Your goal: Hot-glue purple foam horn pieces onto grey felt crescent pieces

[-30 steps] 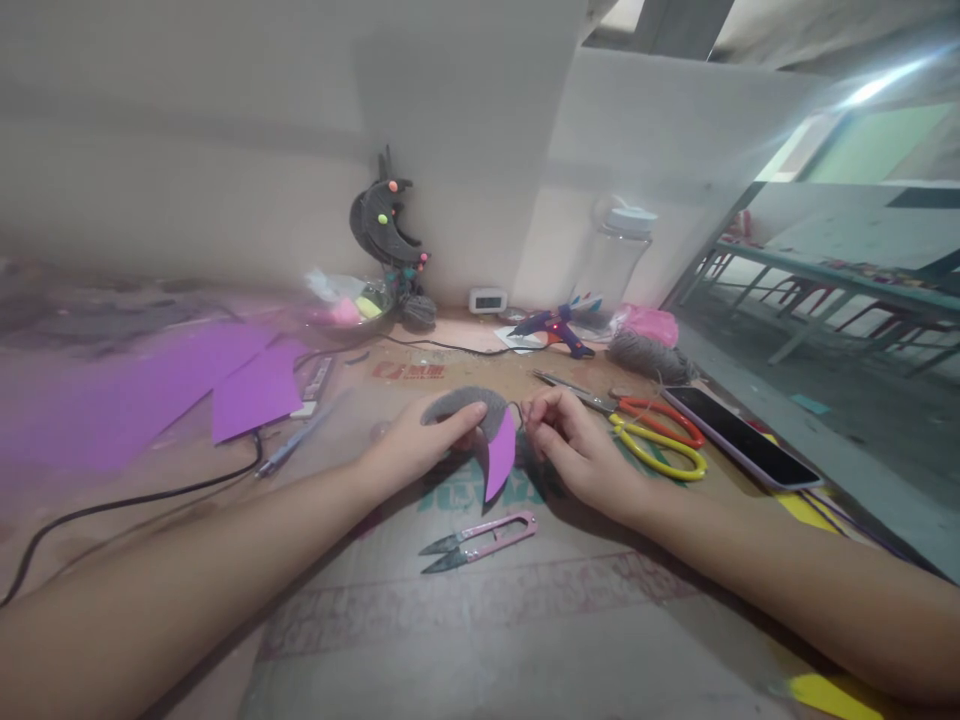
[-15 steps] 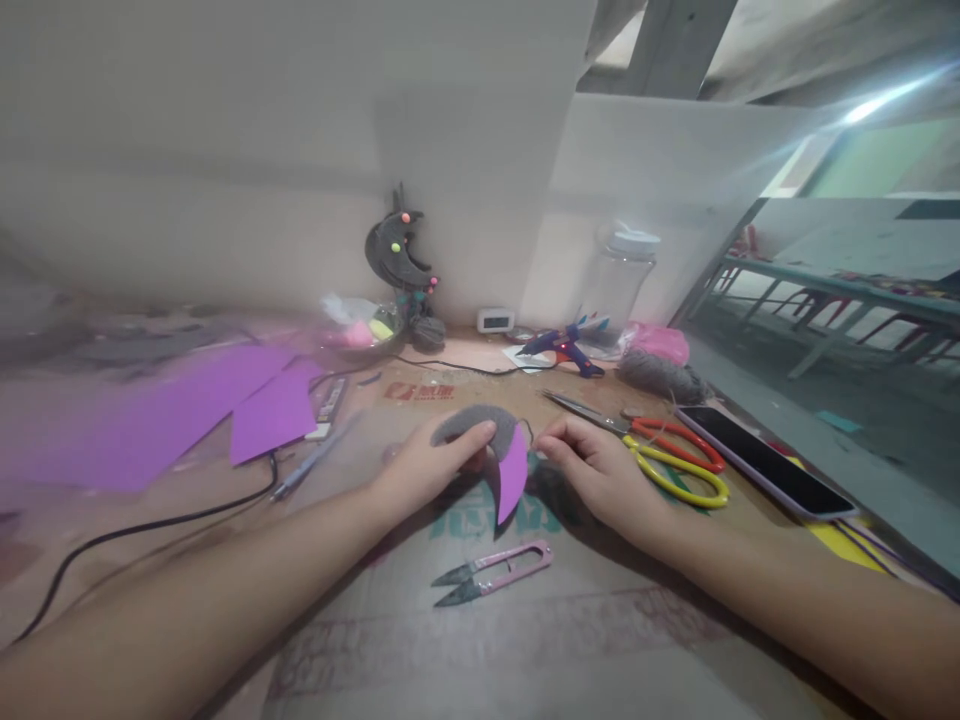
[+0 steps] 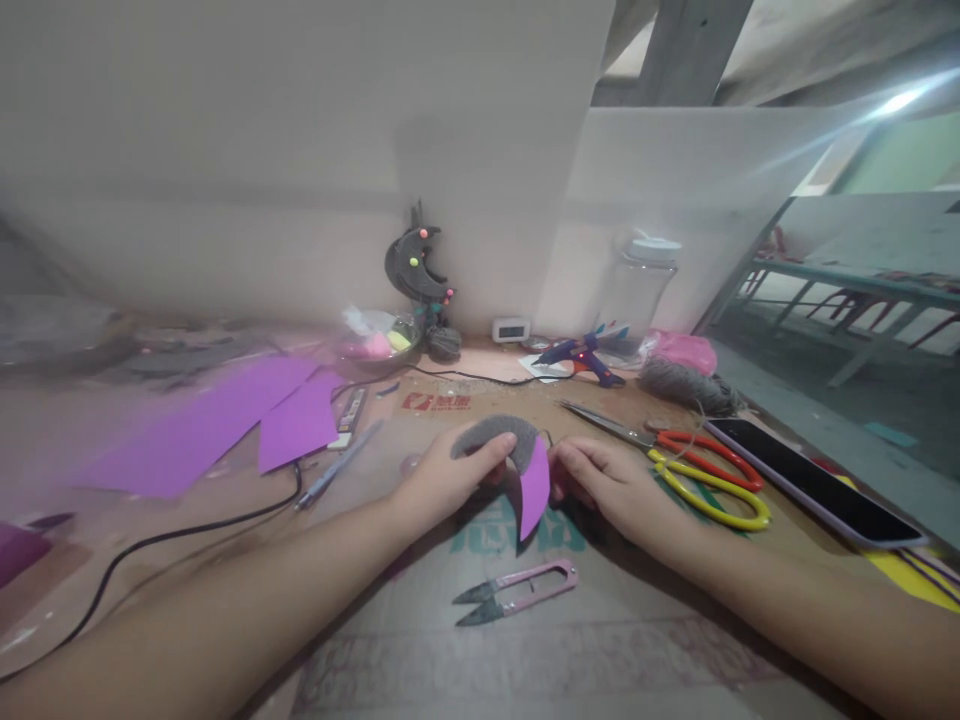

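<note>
Pinching a curved moon shape (image 3: 535, 490) between thumb and fingers, the left hand (image 3: 448, 482) holds it over the middle of the surface (image 3: 390, 650), with fuzzy grey yarn (image 3: 480, 432) around its top part and plain purple on its lower tip. The right hand (image 3: 609, 486) is just beside the purple edge, its fingers closed on a thin bit of the yarn. Nearer the person lie little pink snips (image 3: 491, 590), and big scissors (image 3: 637, 435) with red and yellow handles lie by a phone (image 3: 814, 480).
</note>
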The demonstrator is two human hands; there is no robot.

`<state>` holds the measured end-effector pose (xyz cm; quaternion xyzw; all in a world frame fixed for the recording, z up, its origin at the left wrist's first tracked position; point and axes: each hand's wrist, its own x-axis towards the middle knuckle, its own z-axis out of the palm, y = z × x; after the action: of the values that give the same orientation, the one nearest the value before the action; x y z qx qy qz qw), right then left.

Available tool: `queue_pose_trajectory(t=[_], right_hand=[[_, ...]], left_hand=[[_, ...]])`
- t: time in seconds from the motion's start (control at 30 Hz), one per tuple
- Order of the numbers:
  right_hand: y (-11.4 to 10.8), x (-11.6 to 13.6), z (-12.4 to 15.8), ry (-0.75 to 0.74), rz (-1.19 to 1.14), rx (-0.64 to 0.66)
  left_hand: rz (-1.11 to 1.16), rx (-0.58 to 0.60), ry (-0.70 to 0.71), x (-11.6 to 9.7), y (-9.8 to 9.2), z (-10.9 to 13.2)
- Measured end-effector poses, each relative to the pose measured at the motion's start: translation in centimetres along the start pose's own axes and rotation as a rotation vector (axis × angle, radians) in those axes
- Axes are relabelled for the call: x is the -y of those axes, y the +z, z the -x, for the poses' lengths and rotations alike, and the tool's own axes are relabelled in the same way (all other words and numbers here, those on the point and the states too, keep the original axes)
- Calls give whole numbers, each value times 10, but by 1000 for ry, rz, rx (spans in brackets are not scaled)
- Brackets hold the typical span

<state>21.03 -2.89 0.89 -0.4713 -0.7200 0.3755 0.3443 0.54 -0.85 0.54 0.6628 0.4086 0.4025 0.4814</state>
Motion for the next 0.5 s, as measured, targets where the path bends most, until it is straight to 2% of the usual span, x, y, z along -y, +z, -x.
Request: queue_pose_trajectory(t=[0.17, 0.3, 0.4, 0.5], right_hand=[[2, 7, 0, -79, 125, 54], [5, 9, 3, -188, 215, -113], [5, 5, 3, -266, 309, -260], [1, -1, 2, -305, 463, -267]], left_hand=[[-30, 13, 2, 5, -1, -2], [-16, 54, -37, 13, -1, -6], [21, 40, 5, 14, 1, -8], [76, 41, 31, 13, 2, -7]])
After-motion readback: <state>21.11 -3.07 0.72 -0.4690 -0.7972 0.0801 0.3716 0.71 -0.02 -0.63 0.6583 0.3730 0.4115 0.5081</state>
